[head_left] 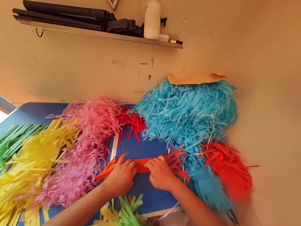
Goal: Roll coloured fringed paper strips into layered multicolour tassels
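Note:
Between my two hands stretches an orange tissue paper strip [142,165], with fringed ends fanning out at both sides over the blue table. The fingers of my left hand [123,173] are closed on its left part. My right hand [160,172] pinches the right part, close to the fringe. Beside my left hand lies a heap of pink paper fringe [78,170]. Light blue paper fringe [191,110] is piled up beyond my right hand. A green and yellow tassel [131,219] sits at the table's near edge, below my hands.
The blue table [146,147] stands against a wall. Yellow fringe [37,151] and green fringe [14,141] spread at left; red fringe [227,167] lies at right. A white string [212,131] crosses the blue pile. Above, a shelf [94,33] carries a white bottle [152,19] and black items.

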A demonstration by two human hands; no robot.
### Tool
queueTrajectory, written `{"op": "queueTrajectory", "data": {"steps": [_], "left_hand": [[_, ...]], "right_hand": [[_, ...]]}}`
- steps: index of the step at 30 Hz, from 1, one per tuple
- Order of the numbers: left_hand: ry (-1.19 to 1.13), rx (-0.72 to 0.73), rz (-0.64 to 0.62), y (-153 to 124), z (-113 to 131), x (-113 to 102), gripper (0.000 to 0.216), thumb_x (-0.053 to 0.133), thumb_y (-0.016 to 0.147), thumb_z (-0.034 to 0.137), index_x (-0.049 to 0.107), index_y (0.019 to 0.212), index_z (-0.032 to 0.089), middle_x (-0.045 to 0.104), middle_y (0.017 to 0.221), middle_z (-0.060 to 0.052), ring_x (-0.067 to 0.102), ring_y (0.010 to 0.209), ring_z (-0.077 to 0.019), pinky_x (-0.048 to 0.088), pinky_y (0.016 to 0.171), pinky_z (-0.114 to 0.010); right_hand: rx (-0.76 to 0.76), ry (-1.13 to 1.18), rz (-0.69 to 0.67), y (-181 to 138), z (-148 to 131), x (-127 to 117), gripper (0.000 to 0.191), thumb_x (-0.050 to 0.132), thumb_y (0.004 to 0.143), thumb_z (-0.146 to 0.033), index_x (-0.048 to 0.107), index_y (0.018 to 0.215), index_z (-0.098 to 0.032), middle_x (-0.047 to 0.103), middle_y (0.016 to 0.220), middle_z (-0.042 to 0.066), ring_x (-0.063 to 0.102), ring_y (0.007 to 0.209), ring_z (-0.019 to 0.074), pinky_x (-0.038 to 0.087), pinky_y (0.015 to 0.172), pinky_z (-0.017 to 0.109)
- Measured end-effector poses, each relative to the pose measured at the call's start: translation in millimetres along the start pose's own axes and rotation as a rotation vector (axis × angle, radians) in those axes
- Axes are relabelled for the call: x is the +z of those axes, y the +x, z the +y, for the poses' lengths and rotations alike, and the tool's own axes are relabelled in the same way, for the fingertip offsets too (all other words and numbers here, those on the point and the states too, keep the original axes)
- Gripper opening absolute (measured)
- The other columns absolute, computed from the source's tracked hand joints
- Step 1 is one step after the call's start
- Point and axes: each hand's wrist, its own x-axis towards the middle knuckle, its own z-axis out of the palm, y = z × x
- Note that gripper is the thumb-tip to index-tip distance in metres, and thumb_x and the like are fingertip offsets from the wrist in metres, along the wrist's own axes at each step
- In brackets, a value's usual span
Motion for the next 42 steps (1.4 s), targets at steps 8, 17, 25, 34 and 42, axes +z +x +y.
{"op": "queueTrajectory", "data": {"steps": [8,17,25,34,42], "left_hand": [[-0.069,-0.126,0.078,-2.0,-11.9,6.7,0.031,0.044,0.086,0.006,0.068,0.096,0.022,0.072,0.096,-0.005,0.065,0.092,-0.0232,0.022,0.113,-0.057],[-0.144,-0.175,0.163,-3.6,-14.2,6.0,0.019,0.054,0.091,0.030,0.071,0.098,0.024,0.074,0.102,-0.005,0.066,0.099,-0.0241,0.027,0.112,-0.053],[-0.170,-0.269,0.131,0.4,-26.2,9.4,0.035,0.041,0.099,0.035,0.073,0.089,0.026,0.075,0.098,-0.003,0.066,0.096,-0.0212,0.035,0.104,-0.046],[-0.050,-0.375,0.062,17.1,-21.3,11.2,0.040,0.044,0.096,0.034,0.068,0.067,0.020,0.072,0.077,-0.007,0.063,0.084,-0.0250,0.039,0.085,-0.043],[-0.013,-0.365,-0.012,23.1,-27.4,7.2,0.039,0.045,0.095,0.034,0.068,0.067,0.019,0.073,0.077,-0.007,0.065,0.083,-0.0249,0.039,0.079,-0.039]], "right_hand": [[0.044,0.166,0.000,0.5,23.4,0.4,0.031,0.056,0.072,-0.007,0.065,0.099,-0.019,0.067,0.103,0.004,0.059,0.095,0.0209,0.032,0.090,0.036],[0.105,0.292,0.047,5.1,35.4,5.9,0.021,0.062,0.081,-0.011,0.072,0.095,-0.022,0.071,0.098,0.000,0.063,0.088,0.0165,0.035,0.089,0.033],[0.172,0.313,0.026,11.8,40.5,1.1,0.017,0.064,0.091,-0.024,0.077,0.081,-0.025,0.067,0.088,-0.001,0.062,0.084,0.0136,0.039,0.079,0.027],[0.355,0.186,0.059,27.0,31.3,10.9,0.023,0.064,0.084,-0.022,0.067,0.062,-0.018,0.063,0.078,0.002,0.057,0.078,0.0159,0.034,0.070,0.028],[0.346,0.141,0.047,27.2,33.7,15.5,0.022,0.065,0.083,-0.025,0.065,0.062,-0.018,0.062,0.078,0.001,0.056,0.077,0.0149,0.031,0.069,0.028]]}}
